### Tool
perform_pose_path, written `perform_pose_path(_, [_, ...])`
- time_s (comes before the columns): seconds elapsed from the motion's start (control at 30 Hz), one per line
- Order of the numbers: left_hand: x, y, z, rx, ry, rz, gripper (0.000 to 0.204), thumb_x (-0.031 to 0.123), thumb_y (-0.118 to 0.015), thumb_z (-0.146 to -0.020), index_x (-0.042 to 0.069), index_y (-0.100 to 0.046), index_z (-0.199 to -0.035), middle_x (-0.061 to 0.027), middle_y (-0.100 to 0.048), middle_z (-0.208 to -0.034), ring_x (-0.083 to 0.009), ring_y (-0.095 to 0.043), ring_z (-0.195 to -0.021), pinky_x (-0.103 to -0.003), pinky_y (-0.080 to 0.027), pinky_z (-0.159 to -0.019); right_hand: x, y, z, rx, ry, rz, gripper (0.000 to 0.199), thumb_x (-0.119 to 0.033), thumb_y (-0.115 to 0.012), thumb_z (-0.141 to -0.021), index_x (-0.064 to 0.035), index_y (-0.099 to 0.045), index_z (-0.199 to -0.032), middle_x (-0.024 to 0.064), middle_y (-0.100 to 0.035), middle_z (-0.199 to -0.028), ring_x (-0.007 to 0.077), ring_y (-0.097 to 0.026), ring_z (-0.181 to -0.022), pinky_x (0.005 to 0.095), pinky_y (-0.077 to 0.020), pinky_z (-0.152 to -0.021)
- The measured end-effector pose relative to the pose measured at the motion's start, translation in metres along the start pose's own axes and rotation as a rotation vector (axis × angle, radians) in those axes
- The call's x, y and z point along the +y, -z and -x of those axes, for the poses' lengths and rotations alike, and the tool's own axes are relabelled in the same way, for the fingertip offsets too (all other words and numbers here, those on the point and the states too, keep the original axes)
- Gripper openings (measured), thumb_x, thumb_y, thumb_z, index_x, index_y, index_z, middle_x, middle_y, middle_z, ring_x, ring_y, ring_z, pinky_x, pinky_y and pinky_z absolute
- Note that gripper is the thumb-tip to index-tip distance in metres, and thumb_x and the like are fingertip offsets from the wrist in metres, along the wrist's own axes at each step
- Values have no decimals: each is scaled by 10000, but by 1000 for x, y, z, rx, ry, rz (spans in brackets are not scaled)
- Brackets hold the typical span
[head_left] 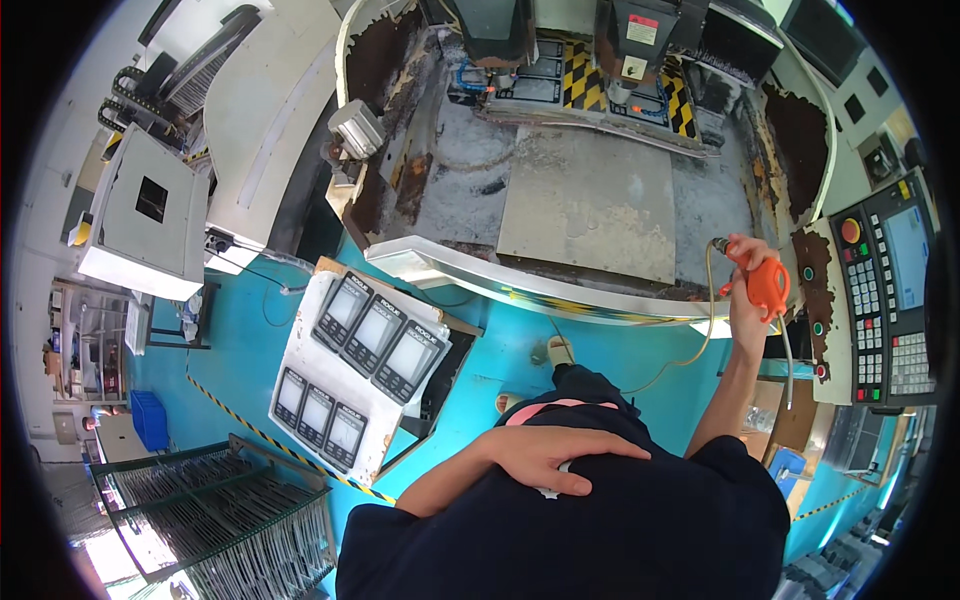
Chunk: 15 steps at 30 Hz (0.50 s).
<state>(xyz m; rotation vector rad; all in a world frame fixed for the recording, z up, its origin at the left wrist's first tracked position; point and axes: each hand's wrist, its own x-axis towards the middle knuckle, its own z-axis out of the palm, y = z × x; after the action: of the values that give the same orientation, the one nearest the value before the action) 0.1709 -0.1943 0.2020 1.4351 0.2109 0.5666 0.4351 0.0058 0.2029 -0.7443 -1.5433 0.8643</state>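
Machine shop or factory floor: big machine [470, 278] with worn bed [590, 200], spindle heads [638, 45]; control panel [905, 300] with keys, screen, red button [851, 231]; crowded rack [215, 505]; black-yellow tape [240, 418] on blue floor [500, 345].

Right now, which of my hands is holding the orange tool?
Your right hand: it grips the orange tool, while your left hand lies over your dark shirt.

A head-worn fisheye looks down at both hands [550, 458] [748, 258].
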Motion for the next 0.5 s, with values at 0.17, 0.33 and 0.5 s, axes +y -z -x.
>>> perform_pose_path(0.17, [-1,-2,5,32,18,-20,817,541,-502,-976,-41,-328,-1521,-199,-379,-1547,-330,-347,-1452,-419,-264,-1196,-4,8,3,-163,-81,68,360,191,-385,-716,-51,-443,-976,131,-561,-1039,291,-569,-1145,427,-385,-1100])
perform_pose_path(0.33, [-8,-4,6,78,8,-48,643,360,-521,-992,18,-366,-1514,-180,-440,-1502,-309,-417,-1399,-402,-320,-1165,-2,0,7,-203,-95,240,343,180,-380,-682,-28,-462,-942,105,-530,-990,235,-551,-1009,334,-412,-1002])
perform_pose_path(0.5, [0,-5,0,88,223,-43,597,313,-486,-1017,19,-362,-1522,-168,-416,-1528,-290,-390,-1422,-393,-286,-1183,12,-17,18,-98,-101,367,305,149,-432,-679,-17,-470,-932,79,-474,-924,185,-489,-880,268,-416,-863])
